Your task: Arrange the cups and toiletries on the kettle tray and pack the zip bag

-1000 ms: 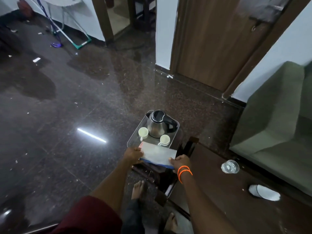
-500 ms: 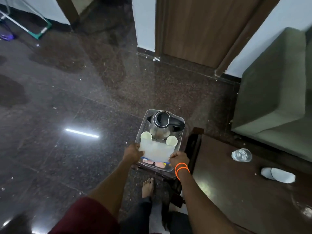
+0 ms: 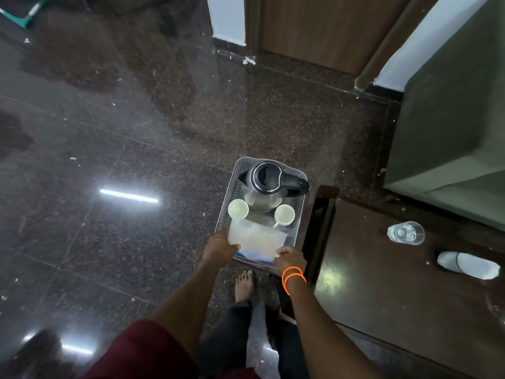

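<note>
A grey tray [image 3: 298, 212] holds a steel kettle [image 3: 266, 187] with a black lid and handle. Two white cups stand in front of it, one at the left [image 3: 238, 209] and one at the right [image 3: 284, 215]. A translucent zip bag [image 3: 257, 239] lies over the tray's near end, with coloured items dimly visible through it. My left hand [image 3: 220, 246] grips the bag's left edge, thumb on top. My right hand [image 3: 289, 259], with orange bands on the wrist, pinches its right near corner.
A dark wooden table [image 3: 396, 296] stands to the right, bearing a clear glass [image 3: 405, 232] and a white object [image 3: 464, 265]. A green sofa [image 3: 451, 119] is at the far right. The dark polished floor [image 3: 109, 160] spreads left. My bare foot [image 3: 244, 285] is below the tray.
The view has tilted down and closer. Both hands keep hold of the zip bag, which has sunk lower onto the tray's near end and hides the coloured items seen before.
</note>
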